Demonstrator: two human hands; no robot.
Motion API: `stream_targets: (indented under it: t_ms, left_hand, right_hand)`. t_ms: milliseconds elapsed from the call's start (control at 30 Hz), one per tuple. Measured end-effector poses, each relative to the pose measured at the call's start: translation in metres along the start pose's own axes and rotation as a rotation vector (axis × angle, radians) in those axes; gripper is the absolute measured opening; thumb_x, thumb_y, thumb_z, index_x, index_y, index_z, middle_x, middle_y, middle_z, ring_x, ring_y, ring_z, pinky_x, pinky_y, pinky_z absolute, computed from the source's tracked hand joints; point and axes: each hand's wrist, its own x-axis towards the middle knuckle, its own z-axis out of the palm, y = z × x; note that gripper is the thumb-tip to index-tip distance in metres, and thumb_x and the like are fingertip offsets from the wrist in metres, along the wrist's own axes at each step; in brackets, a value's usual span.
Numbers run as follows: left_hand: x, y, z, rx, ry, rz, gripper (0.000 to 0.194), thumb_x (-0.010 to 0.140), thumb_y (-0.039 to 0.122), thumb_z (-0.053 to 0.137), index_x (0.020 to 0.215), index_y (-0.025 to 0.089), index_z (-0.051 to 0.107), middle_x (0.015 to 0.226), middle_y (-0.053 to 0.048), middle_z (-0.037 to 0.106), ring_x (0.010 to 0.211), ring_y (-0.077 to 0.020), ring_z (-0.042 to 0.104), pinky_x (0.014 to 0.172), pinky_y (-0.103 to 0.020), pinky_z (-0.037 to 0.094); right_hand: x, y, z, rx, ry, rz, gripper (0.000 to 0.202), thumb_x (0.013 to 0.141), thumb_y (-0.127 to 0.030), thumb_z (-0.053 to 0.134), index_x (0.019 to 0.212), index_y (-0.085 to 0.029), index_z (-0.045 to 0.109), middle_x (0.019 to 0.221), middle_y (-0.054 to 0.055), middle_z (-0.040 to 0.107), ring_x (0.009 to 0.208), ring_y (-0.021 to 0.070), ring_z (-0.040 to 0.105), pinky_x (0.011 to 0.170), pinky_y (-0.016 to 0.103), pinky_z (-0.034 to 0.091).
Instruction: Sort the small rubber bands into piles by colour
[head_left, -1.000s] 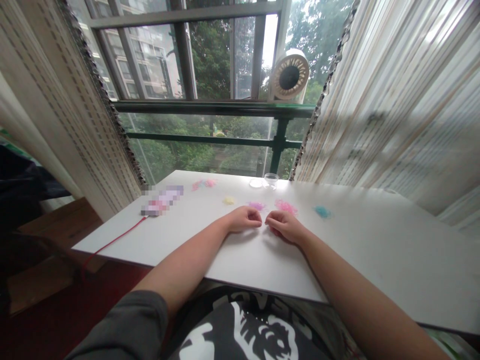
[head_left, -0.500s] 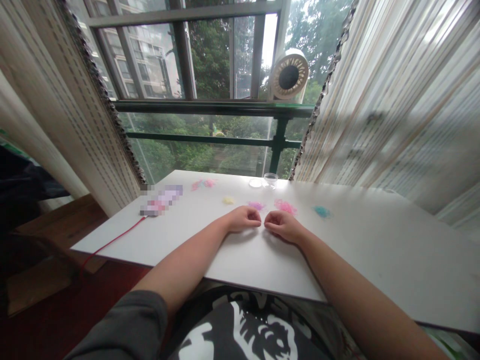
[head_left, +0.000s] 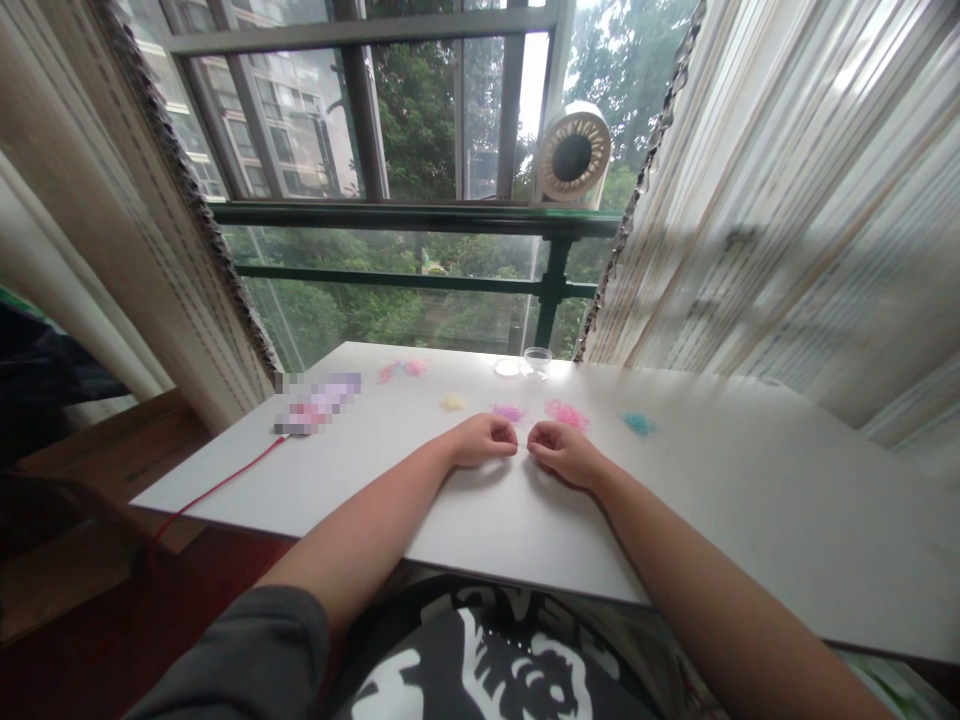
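Note:
Just above the white table (head_left: 480, 510), my left hand (head_left: 484, 441) and my right hand (head_left: 564, 451) face each other with fingertips pinched. A thin pale strand (head_left: 523, 446), which looks like a small rubber band, spans the narrow gap between them. Behind the fingers lie a purple pile (head_left: 508, 412) and a pink pile (head_left: 567, 413) of what look like tiny rubber bands. To the left is a small yellow pile (head_left: 452, 402), to the right a teal pile (head_left: 640, 424).
A clear round tub (head_left: 537, 363) stands at the back beside its lid (head_left: 508, 368). Farther left lies a mixed pink and blue pile (head_left: 405, 370). A blurred-out phone-like object (head_left: 319, 403) with a red cable (head_left: 225, 480) sits near the left edge. A white fan (head_left: 574, 155) stands by the window.
The hands have moved slightly apart, and a thin pale strand now shows between the fingertips. The whole view has shifted a little. The piles stay where they were.

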Motion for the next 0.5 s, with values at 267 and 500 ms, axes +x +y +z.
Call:
stream_targets:
  t_ms: [267, 500]
  left_hand:
    - [0.0004, -0.0017, 0.0017, 0.010, 0.026, 0.014, 0.023, 0.068, 0.029, 0.065, 0.082, 0.010, 0.063, 0.067, 0.000, 0.057, 0.060, -0.0088, 0.048, 0.056, -0.020, 0.037]
    - [0.0018, -0.0092, 0.0039, 0.070, 0.005, 0.021, 0.019, 0.070, 0.026, 0.064, 0.080, 0.010, 0.066, 0.068, -0.002, 0.060, 0.062, -0.0097, 0.051, 0.058, -0.020, 0.039]
  right_hand:
    - [-0.0013, -0.0007, -0.0003, -0.028, -0.003, 0.012, 0.009, 0.073, -0.026, 0.054, 0.071, -0.017, 0.053, 0.048, -0.005, 0.050, 0.043, 0.0089, 0.044, 0.043, 0.020, 0.031]
    - [-0.0029, -0.0001, 0.0003, -0.066, 0.004, -0.036, 0.012, 0.075, -0.028, 0.054, 0.069, -0.017, 0.053, 0.048, -0.006, 0.046, 0.044, 0.0088, 0.041, 0.042, 0.021, 0.028]
